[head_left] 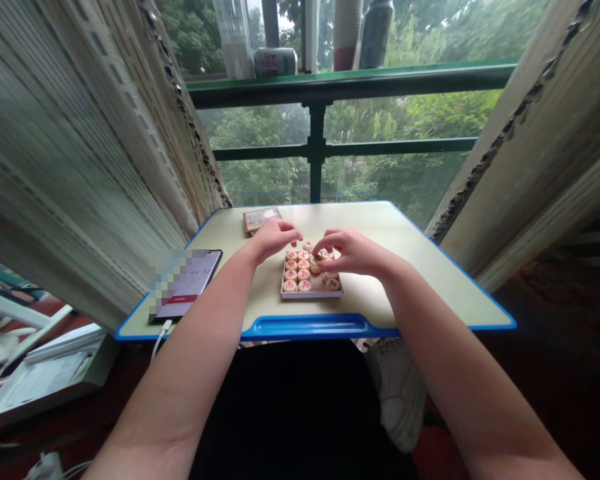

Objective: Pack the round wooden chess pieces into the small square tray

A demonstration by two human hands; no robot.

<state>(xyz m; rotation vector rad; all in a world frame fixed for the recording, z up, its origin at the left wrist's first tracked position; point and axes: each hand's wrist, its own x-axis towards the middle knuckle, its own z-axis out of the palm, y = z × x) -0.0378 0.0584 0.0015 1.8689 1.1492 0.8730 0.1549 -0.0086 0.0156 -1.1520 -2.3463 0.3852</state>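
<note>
A shallow white box on the small table holds several round wooden Chinese chess pieces with red or black characters, set in rows. My right hand reaches over the box from the right, its thumb and fingers pinching a Chinese chess piece with a dark character at the box's third column. My left hand hovers past the box's far left corner, fingers loosely bent with nothing visible in them. One loose piece lies just beyond the box's far edge, between both hands. Pieces at the right side are partly hidden by my right hand.
A phone with a charging cable lies at the table's left edge. Behind my left hand is a flat box lid. Cans and a cup stand along the green window rail. Curtains hang on both sides.
</note>
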